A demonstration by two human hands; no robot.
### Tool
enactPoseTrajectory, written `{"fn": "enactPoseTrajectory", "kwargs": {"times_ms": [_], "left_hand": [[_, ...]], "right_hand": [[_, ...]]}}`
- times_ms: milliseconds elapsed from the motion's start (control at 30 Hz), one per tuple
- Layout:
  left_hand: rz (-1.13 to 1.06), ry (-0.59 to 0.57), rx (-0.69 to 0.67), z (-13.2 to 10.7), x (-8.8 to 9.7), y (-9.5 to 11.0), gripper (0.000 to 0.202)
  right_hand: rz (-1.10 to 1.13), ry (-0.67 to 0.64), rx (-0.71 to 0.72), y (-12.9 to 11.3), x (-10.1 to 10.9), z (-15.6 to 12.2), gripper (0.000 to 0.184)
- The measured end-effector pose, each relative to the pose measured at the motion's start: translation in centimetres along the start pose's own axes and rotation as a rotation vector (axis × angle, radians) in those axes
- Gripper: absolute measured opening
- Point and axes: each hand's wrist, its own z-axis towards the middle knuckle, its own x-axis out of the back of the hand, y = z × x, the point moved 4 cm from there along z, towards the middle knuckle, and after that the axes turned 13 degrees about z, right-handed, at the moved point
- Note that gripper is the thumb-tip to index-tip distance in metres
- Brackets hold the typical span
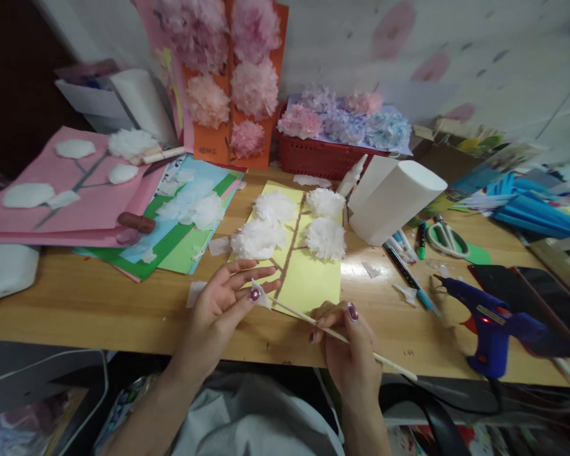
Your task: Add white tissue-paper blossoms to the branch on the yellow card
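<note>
My left hand [228,297] pinches a small piece of white tissue paper [261,296] between thumb and fingers. In my right hand [349,342] is a thin pale stick [389,363], slanting up to the left, its far tip close to the tissue. Whether the tip touches the paper I cannot tell. Just beyond my hands lies a yellow sheet [313,285] with a brown branch drawn on it. White tissue flowers [325,239] sit on the sheet, two on the right and a fuller cluster [259,237] on the left.
A blue glue gun [491,323] with a lit red light stands at right, beside dark phones [546,304]. Scissors [448,237], pens [408,272] and a white paper roll [394,199] lie behind. Coloured sheets [171,253] and pink paper [90,209] fill the left. A red basket [313,158] holds tissue flowers.
</note>
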Motion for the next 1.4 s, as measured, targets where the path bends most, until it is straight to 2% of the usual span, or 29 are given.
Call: {"fn": "enactPoseTrajectory", "kwargs": {"times_ms": [267,433,633,767,900,1000,1200,1300,1400], "left_hand": [[0.038,-0.017,0.082,-0.6,-1.1,0.6,0.032],[0.027,-0.03,0.104,-0.7,-0.8,0.4,0.032],[0.01,-0.066,0.068,-0.9,-0.8,0.4,0.038],[0.108,-0.014,0.057,-0.8,-0.5,-0.1,0.037],[0.232,0.032,-0.017,-0.5,0.8,-0.1,0.043],[0.342,0.099,-0.08,-0.2,2.1,0.9,0.042],[0.437,0.208,-0.219,1.6,3.2,3.9,0.052],[0.536,0.249,-0.248,3.1,3.1,4.4,0.054],[0.67,0.233,-0.259,4.2,2.5,3.9,0.051]], "right_hand": [[0.017,0.003,-0.007,-0.3,-0.6,0.0,0.042],[0.011,0.005,-0.019,-0.1,-0.3,-0.2,0.042],[0.004,0.018,-0.025,0.0,-0.1,-0.1,0.041],[-0.012,0.031,-0.041,0.0,-0.2,-0.1,0.042],[-0.006,0.037,-0.034,0.1,-0.2,-0.2,0.043],[0.021,0.052,-0.042,0.2,0.0,-0.1,0.041],[-0.123,0.228,-0.054,0.0,-0.3,1.2,0.038],[-0.194,0.169,-0.073,-0.2,-1.5,1.9,0.034],[-0.247,0.123,-0.069,-0.1,-2.4,2.0,0.035]]}}
